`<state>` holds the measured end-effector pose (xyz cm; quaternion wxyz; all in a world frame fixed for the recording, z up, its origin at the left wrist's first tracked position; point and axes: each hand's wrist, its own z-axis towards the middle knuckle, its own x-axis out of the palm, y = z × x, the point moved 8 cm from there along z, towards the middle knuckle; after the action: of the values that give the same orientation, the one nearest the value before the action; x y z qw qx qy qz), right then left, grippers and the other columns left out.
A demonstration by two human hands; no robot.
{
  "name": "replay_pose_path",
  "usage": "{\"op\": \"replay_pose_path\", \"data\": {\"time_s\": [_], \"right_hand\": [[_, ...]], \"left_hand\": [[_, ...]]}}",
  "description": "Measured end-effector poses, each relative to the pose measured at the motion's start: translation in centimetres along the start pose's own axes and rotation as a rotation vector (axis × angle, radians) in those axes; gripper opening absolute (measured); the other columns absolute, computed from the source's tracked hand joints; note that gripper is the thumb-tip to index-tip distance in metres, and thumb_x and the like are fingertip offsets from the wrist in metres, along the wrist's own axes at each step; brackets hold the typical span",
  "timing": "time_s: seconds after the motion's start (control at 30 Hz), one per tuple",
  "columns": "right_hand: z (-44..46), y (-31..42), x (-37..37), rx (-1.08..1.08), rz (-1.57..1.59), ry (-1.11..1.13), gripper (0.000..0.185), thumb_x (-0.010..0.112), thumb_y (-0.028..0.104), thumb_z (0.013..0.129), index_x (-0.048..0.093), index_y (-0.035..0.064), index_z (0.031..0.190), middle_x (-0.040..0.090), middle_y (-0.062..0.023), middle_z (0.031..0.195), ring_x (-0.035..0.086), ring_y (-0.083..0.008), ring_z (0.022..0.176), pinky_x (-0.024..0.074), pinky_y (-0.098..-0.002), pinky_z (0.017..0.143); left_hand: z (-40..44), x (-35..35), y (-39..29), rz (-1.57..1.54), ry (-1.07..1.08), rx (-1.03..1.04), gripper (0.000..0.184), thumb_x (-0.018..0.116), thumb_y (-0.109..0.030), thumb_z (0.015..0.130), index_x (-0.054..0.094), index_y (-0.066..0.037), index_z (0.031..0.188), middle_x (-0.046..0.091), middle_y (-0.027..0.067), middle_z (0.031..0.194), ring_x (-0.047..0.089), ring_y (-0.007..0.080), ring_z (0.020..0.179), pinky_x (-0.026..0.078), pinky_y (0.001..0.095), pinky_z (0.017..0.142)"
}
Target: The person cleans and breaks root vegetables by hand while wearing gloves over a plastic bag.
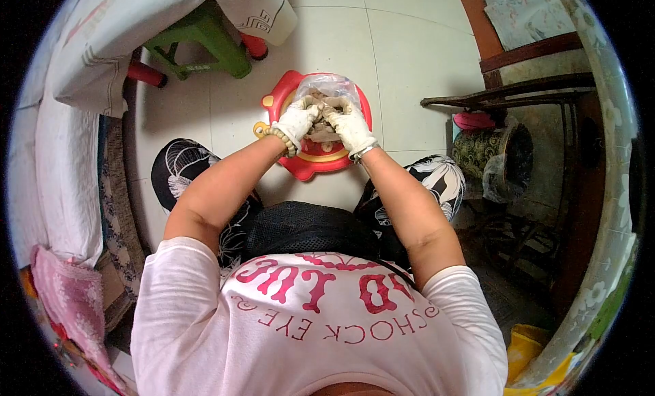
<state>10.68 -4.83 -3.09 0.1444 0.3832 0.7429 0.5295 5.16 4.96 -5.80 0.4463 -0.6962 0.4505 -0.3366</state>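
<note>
My left hand (296,122), in a whitish work glove with a beaded bracelet at the wrist, is bent inward over a low red stool (319,165). My right hand (351,128), gloved the same way, meets it from the other side. The fingertips of both come together, curled, over small brownish pieces (319,128); what they pinch is too small to make out. Just beyond the fingers, a clear plastic bag (332,84) lies on the stool top with more brownish stuff at its mouth. The gloves hide part of the pieces.
Pale floor tiles (402,34) surround the stool. A green plastic stool (208,45) stands at upper left beside a cloth-covered table (102,48). To the right are a dark wooden frame (518,92) and a patterned roll-shaped object (488,147). My knees flank the red stool.
</note>
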Motion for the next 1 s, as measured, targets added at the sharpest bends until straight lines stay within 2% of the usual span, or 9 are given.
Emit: {"op": "replay_pose_path", "data": {"time_s": [0.07, 0.17, 0.23, 0.33, 0.47, 0.63, 0.83, 0.97, 1.0], "right_hand": [[0.1, 0.0, -0.2, -0.003, -0.037, 0.001, 0.029, 0.059, 0.018, 0.088, 0.052, 0.0013, 0.11, 0.058, -0.0084, 0.099, 0.058, -0.0145, 0.084, 0.0506, -0.0266, 0.071], [-0.3, 0.4, -0.2, 0.033, -0.092, 0.0, 0.027, 0.059, 0.017, 0.088, 0.053, 0.0019, 0.109, 0.058, -0.0071, 0.1, 0.058, -0.0134, 0.085, 0.0504, -0.0263, 0.071], [-0.6, 0.5, 0.1, 0.061, 0.108, 0.022, 0.025, 0.059, 0.014, 0.087, 0.054, 0.0027, 0.11, 0.058, -0.0063, 0.101, 0.058, -0.0129, 0.085, 0.0502, -0.0258, 0.071], [-0.5, 0.1, 0.2, 0.087, 0.172, 0.04, 0.025, 0.058, 0.01, 0.087, 0.055, 0.003, 0.111, 0.059, -0.0061, 0.101, 0.058, -0.0135, 0.087, 0.0503, -0.0257, 0.072], [-0.5, 0.3, 0.5, 0.065, 0.144, 0.033, 0.027, 0.058, 0.009, 0.086, 0.054, 0.0017, 0.112, 0.059, -0.007, 0.103, 0.059, -0.0143, 0.088, 0.0504, -0.0261, 0.073], [-0.5, 0.5, 0.2, 0.095, 0.184, -0.003, 0.028, 0.058, 0.012, 0.086, 0.054, 0.0003, 0.111, 0.06, -0.0088, 0.1, 0.059, -0.016, 0.088, 0.0506, -0.0275, 0.075], [-0.4, 1.5, -0.6, -0.009, 0.11, -0.059, 0.024, 0.056, 0.008, 0.086, 0.056, 0.0005, 0.109, 0.061, -0.0077, 0.097, 0.058, -0.0152, 0.089, 0.0486, -0.0283, 0.078], [-0.7, 2.2, -0.5, -0.075, -0.112, -0.065, 0.023, 0.055, 0.006, 0.085, 0.057, 0.0002, 0.107, 0.061, -0.0072, 0.098, 0.058, -0.0146, 0.088, 0.0472, -0.0282, 0.08], [-0.3, 1.7, -0.5, -0.071, -0.092, -0.044, 0.023, 0.055, 0.006, 0.085, 0.058, 0.0, 0.107, 0.061, -0.0073, 0.098, 0.057, -0.0145, 0.088, 0.047, -0.0279, 0.08]], "left_hand": [[-0.1, 0.1, 0.2, 0.008, -0.001, -0.049, 0.02, 0.052, -0.021, 0.089, 0.057, -0.004, 0.099, 0.061, 0.0051, 0.09, 0.057, 0.0143, 0.084, 0.047, 0.0283, 0.074], [0.2, -0.2, 0.4, -0.034, -0.026, 0.024, 0.02, 0.052, -0.022, 0.09, 0.057, -0.006, 0.102, 0.06, 0.003, 0.088, 0.056, 0.0124, 0.079, 0.047, 0.0269, 0.068], [0.3, 0.3, 1.9, -0.342, 0.005, -0.191, 0.021, 0.05, -0.023, 0.091, 0.055, -0.009, 0.105, 0.059, 0.0002, 0.085, 0.055, 0.01, 0.071, 0.045, 0.0246, 0.059], [0.4, 0.5, 2.0, -0.408, 0.08, -0.206, 0.021, 0.049, -0.025, 0.092, 0.054, -0.011, 0.107, 0.057, -0.0016, 0.083, 0.053, 0.0083, 0.066, 0.043, 0.0227, 0.053], [0.6, 0.5, 2.3, -0.463, 0.043, -0.207, 0.021, 0.048, -0.025, 0.093, 0.054, -0.01, 0.106, 0.057, -0.0009, 0.082, 0.053, 0.0091, 0.065, 0.044, 0.0231, 0.054], [-0.2, 0.3, 1.3, -0.406, -0.012, -0.188, 0.024, 0.05, -0.022, 0.092, 0.053, -0.005, 0.109, 0.06, 0.0038, 0.09, 0.059, 0.0129, 0.078, 0.049, 0.0257, 0.067], [-0.1, 0.8, -0.2, -0.228, 0.038, -0.111, 0.017, 0.057, -0.021, 0.089, 0.059, -0.007, 0.098, 0.062, 0.0008, 0.087, 0.058, 0.0092, 0.074, 0.049, 0.023, 0.065], [0.9, 0.1, 1.1, -0.147, 0.039, -0.091, 0.017, 0.057, -0.022, 0.089, 0.06, -0.008, 0.098, 0.06, -0.0009, 0.082, 0.056, 0.0081, 0.07, 0.047, 0.0219, 0.062], [0.3, 0.5, 0.5, -0.177, 0.074, -0.138, 0.024, 0.055, -0.023, 0.089, 0.057, -0.004, 0.104, 0.061, 0.0035, 0.09, 0.058, 0.0114, 0.078, 0.048, 0.0246, 0.068]]}}
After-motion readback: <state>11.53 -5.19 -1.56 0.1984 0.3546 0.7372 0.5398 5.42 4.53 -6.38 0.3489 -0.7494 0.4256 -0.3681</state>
